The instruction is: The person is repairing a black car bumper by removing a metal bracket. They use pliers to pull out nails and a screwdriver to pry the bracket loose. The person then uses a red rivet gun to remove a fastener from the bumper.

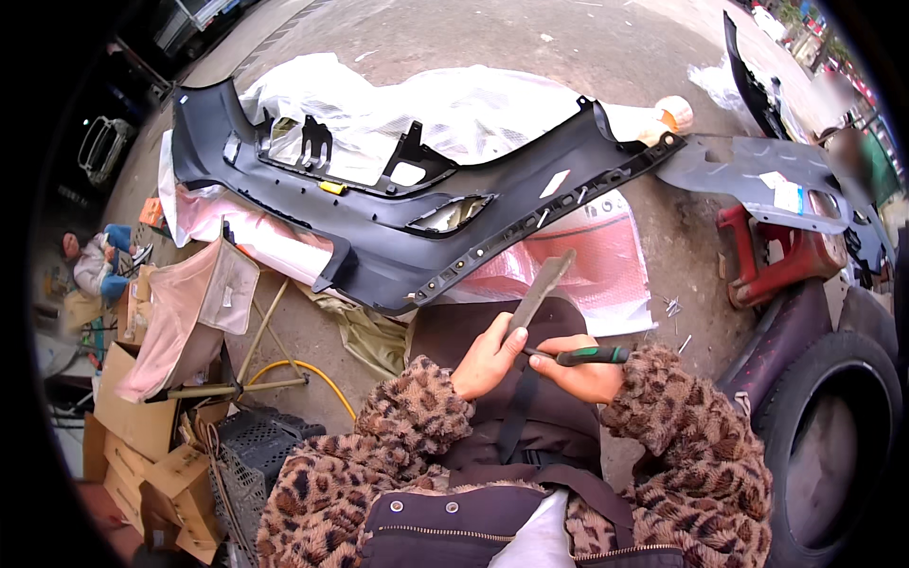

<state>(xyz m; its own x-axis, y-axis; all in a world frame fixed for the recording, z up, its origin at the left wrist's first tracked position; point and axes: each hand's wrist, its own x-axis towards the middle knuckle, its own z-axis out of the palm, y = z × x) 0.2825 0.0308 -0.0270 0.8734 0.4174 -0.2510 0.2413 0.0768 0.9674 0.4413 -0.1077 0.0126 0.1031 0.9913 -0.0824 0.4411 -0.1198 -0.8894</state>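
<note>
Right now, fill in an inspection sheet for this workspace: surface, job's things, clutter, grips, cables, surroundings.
Surface: bare concrete ground.
Job's things: grey strip; green-handled screwdriver.
Clutter: cardboard boxes, black crate, loose screws.
Grips: left hand pinches the strip; right hand holds the screwdriver.
Cables: yellow hose.
Surroundings: dark car bumper on plastic sheeting, red stool, tyre.

A dull grey flat metal strip (540, 289), a green-and-black plastic-handled tool (589, 356), a matt dark-grey plastic bumper (398, 237) on crinkled glossy white plastic sheeting (454, 104), and rough concrete ground (530, 38).
</note>
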